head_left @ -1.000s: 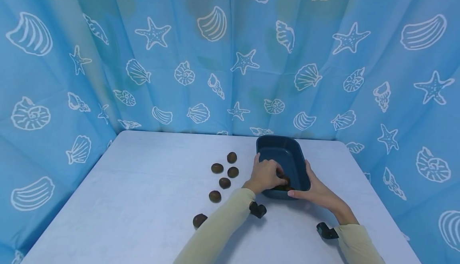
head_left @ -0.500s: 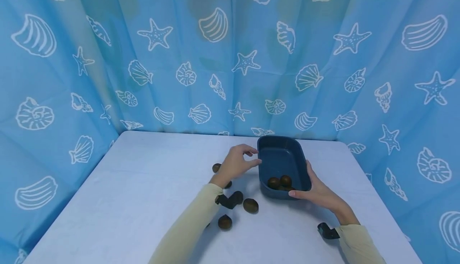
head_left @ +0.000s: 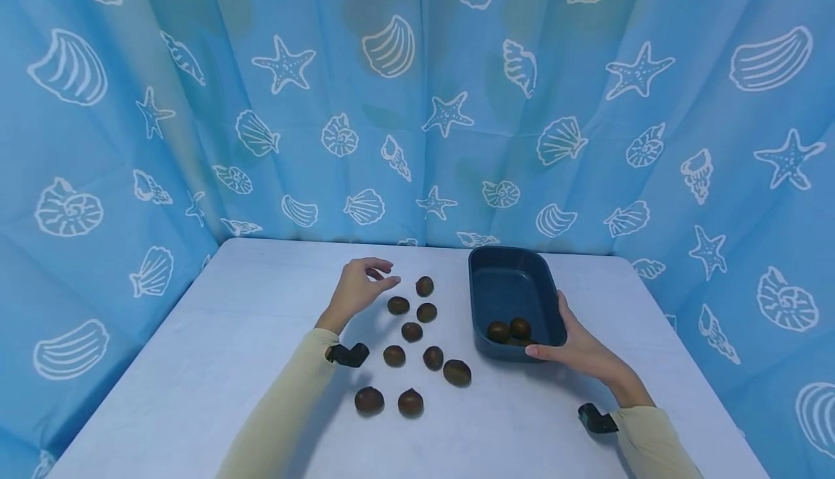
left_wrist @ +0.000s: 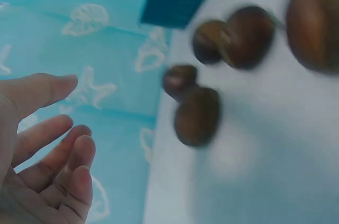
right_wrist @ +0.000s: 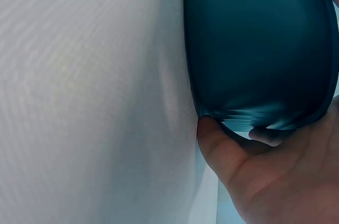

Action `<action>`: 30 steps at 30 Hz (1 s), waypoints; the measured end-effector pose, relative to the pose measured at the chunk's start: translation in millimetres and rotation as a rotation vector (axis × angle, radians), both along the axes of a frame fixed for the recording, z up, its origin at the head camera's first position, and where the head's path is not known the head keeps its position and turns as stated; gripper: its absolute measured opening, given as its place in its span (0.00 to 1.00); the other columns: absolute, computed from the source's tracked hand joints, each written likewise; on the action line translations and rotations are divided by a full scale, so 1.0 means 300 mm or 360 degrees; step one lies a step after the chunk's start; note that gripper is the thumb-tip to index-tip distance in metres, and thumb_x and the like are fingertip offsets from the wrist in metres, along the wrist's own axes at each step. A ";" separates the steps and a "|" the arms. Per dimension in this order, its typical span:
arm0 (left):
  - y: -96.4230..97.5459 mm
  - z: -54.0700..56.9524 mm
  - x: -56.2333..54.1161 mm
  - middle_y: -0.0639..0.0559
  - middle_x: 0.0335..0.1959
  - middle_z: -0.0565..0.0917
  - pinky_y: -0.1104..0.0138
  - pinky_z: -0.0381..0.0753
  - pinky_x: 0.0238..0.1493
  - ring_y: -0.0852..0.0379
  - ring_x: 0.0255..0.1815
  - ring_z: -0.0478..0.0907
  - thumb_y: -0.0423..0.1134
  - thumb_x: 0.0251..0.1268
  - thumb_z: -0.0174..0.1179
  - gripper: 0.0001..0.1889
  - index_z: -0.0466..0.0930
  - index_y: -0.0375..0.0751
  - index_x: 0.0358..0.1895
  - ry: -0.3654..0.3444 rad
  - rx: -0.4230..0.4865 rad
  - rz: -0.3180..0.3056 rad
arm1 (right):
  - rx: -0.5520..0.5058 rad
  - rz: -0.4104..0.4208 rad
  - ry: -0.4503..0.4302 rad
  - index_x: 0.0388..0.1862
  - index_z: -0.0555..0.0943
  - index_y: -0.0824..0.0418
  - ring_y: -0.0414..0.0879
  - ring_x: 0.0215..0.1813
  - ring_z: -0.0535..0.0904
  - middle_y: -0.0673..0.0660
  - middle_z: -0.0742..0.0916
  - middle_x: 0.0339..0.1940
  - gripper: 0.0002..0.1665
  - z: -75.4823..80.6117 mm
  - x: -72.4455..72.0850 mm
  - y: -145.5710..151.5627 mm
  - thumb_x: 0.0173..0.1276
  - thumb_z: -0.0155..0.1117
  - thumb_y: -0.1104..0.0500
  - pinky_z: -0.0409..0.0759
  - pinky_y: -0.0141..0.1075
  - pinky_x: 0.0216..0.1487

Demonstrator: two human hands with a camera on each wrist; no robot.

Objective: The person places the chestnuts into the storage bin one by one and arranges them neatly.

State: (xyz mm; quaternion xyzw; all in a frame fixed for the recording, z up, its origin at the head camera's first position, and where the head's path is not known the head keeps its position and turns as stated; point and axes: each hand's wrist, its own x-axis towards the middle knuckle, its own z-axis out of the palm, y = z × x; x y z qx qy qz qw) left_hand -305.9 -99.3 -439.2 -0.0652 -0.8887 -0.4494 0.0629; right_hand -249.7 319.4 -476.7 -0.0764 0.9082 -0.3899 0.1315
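Observation:
My left hand [head_left: 357,292] hovers at the far left of a loose group of brown chestnuts [head_left: 399,306], its thumb and fingers apart with nothing between them. In the left wrist view the same bare hand [left_wrist: 50,144] has relaxed, slightly bent fingers, and blurred chestnuts [left_wrist: 197,117] lie apart from it. A dark blue rectangular box [head_left: 505,272] stands at the far right of the table. My right hand [head_left: 580,348] grips its near right corner, thumb at the front wall and fingers along the right side. A few chestnuts [head_left: 499,332] lie at the box's near end.
The white table [head_left: 280,276] carries more chestnuts [head_left: 411,403] toward its front, left of the box. A blue curtain [head_left: 391,102] with white shells and starfish hangs behind and on both sides. Each wrist wears a black camera mount [head_left: 349,355].
My left hand came out of the box and swept left past the chestnuts, uncovering them. Two chestnuts in the box came into sight. My right hand stays on the box.

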 end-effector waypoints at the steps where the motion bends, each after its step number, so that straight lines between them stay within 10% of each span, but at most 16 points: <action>1: -0.007 -0.011 -0.002 0.43 0.53 0.88 0.59 0.85 0.48 0.49 0.51 0.83 0.46 0.64 0.72 0.21 0.86 0.40 0.56 -0.0015 -0.0024 0.0008 | -0.0004 -0.0002 0.0003 0.83 0.19 0.53 0.77 0.84 0.39 0.70 0.37 0.86 0.79 -0.002 -0.001 0.002 0.63 0.72 0.39 0.50 0.78 0.74; 10: -0.033 -0.086 -0.010 0.45 0.47 0.90 0.57 0.85 0.48 0.50 0.45 0.86 0.45 0.61 0.74 0.20 0.88 0.36 0.51 -0.0108 -0.0160 0.0012 | -0.0046 0.0005 0.0015 0.83 0.19 0.53 0.77 0.84 0.39 0.70 0.38 0.86 0.79 -0.015 -0.001 0.006 0.63 0.73 0.40 0.51 0.78 0.74; 30: 0.011 -0.111 -0.001 0.47 0.45 0.89 0.63 0.84 0.44 0.56 0.41 0.84 0.39 0.54 0.78 0.20 0.88 0.39 0.51 -0.0230 -0.0336 -0.0142 | -0.0043 0.0001 0.0024 0.83 0.19 0.53 0.76 0.85 0.39 0.69 0.37 0.87 0.78 -0.010 -0.004 0.010 0.64 0.73 0.40 0.51 0.78 0.74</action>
